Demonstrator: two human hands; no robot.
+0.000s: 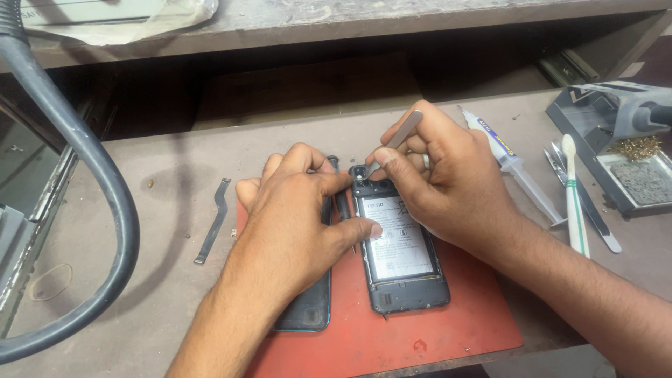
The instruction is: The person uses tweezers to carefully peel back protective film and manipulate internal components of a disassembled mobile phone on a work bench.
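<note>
Hose cut off, hands hiding phone top, tweezers tip unclear

Single head-worn view, looking steeply down, close over the workbench, facing its rear shelf

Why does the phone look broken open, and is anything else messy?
The phone lies on the red mat with its back off, so its battery shows. The right hand pokes tweezers at its top; the left hand steadies it. A loose flat cable lies alone on the dusty bench.
</note>
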